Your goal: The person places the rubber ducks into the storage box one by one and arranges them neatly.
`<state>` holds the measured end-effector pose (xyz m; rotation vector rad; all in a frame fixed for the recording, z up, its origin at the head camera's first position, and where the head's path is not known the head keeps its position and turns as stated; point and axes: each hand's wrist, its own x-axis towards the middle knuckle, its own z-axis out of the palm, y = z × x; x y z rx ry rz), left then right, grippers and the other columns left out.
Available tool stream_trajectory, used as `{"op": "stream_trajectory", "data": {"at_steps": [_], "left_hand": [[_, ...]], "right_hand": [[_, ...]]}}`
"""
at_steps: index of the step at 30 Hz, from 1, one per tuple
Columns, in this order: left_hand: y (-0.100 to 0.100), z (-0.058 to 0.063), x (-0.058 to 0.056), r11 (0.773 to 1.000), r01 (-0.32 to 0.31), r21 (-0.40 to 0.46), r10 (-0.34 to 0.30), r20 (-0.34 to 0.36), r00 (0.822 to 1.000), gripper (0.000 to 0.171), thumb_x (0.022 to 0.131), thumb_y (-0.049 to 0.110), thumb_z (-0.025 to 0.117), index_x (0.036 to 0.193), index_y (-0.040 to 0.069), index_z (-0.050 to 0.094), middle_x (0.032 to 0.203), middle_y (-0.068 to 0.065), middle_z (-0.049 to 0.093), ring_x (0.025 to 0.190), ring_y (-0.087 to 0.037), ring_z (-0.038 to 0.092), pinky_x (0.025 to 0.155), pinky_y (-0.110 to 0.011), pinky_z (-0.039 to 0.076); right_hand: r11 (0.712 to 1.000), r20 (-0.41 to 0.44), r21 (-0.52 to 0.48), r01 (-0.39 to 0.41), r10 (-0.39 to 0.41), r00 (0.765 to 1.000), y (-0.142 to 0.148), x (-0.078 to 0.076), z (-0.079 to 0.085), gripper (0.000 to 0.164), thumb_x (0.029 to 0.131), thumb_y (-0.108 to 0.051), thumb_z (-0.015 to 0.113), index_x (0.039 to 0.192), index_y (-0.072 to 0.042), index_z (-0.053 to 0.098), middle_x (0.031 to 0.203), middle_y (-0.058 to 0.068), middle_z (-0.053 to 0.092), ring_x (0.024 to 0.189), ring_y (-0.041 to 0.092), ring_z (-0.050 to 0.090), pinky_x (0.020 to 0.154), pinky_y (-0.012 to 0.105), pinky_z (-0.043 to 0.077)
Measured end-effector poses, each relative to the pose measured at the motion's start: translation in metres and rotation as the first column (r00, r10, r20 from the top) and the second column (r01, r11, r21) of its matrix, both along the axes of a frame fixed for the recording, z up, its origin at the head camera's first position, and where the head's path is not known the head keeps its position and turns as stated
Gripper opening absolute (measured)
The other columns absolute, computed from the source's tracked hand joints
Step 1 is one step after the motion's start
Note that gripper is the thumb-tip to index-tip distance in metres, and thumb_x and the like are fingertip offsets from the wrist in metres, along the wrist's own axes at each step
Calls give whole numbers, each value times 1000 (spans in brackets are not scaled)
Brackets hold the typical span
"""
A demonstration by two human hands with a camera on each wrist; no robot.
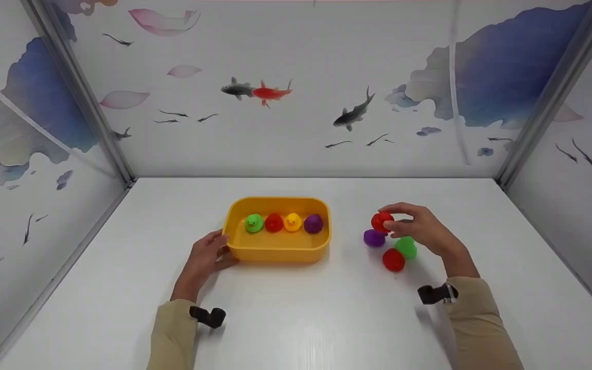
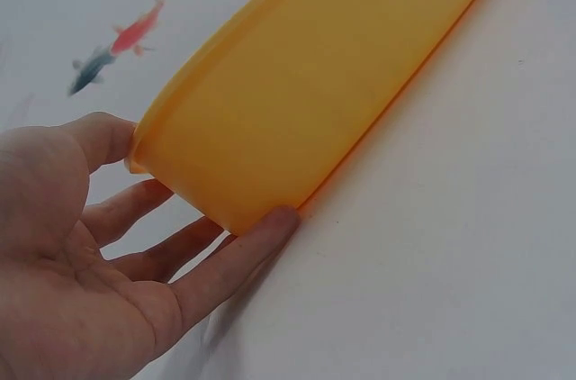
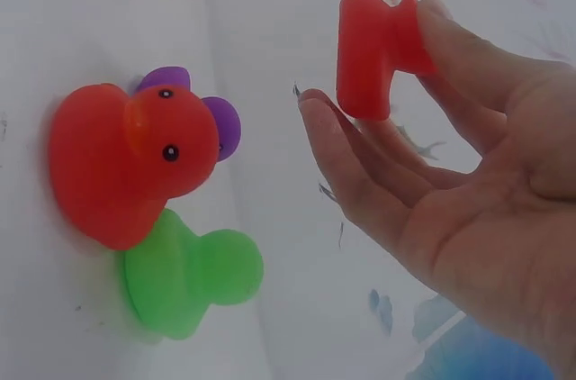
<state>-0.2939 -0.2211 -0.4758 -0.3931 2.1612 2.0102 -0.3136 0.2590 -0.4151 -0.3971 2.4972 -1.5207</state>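
My left hand (image 1: 206, 254) holds the left end of a yellow plastic basin (image 1: 275, 254), with a digit at its rim and other fingers (image 2: 238, 263) along the outer wall. Inside the basin, in a row, sit a green duck (image 1: 254, 223), a red duck (image 1: 274, 223), a yellow duck (image 1: 293, 222) and a purple toy (image 1: 313, 223). To the right, my right hand (image 1: 419, 226) pinches a red rubber duck (image 3: 364, 56) above the table. Below it a purple duck (image 1: 374, 238), a green duck (image 3: 193, 272) and another red duck (image 3: 126, 164) stand close together.
The white table (image 1: 296, 318) is enclosed by white panels (image 1: 296, 149) painted with fish and petals, at the back and both sides. A dark strap with a camera (image 1: 211, 317) sits on the left wrist, and a similar one (image 1: 435, 294) on the right.
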Motion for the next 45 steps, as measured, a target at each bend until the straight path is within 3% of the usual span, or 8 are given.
{"op": "stream_trajectory", "data": {"at_steps": [5, 11, 18, 26, 45], "left_hand": [[1, -1, -1, 1000, 1, -1, -1, -2, 1000, 50, 105, 33, 48, 151, 14, 42, 148, -12, 52, 122, -27, 59, 94, -33, 59], [2, -3, -4, 1000, 12, 3, -12, 2, 1000, 50, 105, 34, 49, 151, 15, 42, 147, -12, 53, 121, -27, 60, 95, -34, 59], [4, -2, -4, 1000, 20, 11, -20, 1, 1000, 49, 105, 35, 50, 150, 16, 44, 144, -11, 55, 119, -26, 61, 96, -34, 59], [3, 0, -2, 1000, 15, 8, -15, -11, 1000, 50, 105, 35, 49, 150, 15, 43, 145, -12, 54, 118, -26, 61, 95, -34, 59], [-1, -2, 1, 1000, 20, 2, -20, -16, 1000, 52, 105, 35, 49, 152, 14, 41, 146, -13, 53, 121, -26, 59, 99, -35, 57]], "right_hand": [[1000, 30, 9, 0, 0, 1000, -5, -1, 1, 52, 95, -27, 68, 142, -8, 54, 143, 22, 52, 115, 38, 67, 100, 36, 57], [999, 39, 41, 27, -29, 999, -10, -2, 3, 51, 96, -29, 67, 143, -14, 54, 143, 18, 54, 122, 33, 64, 110, 48, 49], [997, 93, 59, 55, -60, 994, -29, -4, 3, 48, 96, -27, 66, 142, -19, 55, 145, 16, 52, 139, 41, 46, 114, 59, 41], [998, 77, 62, -2, -3, 997, -59, -12, 2, 39, 98, -16, 62, 137, -16, 56, 143, 16, 54, 139, 40, 47, 111, 49, 48], [992, 96, -1, -126, 126, 987, -115, -21, 5, 39, 99, -11, 61, 137, -15, 56, 144, 13, 54, 136, 34, 52, 112, 49, 46]]}}
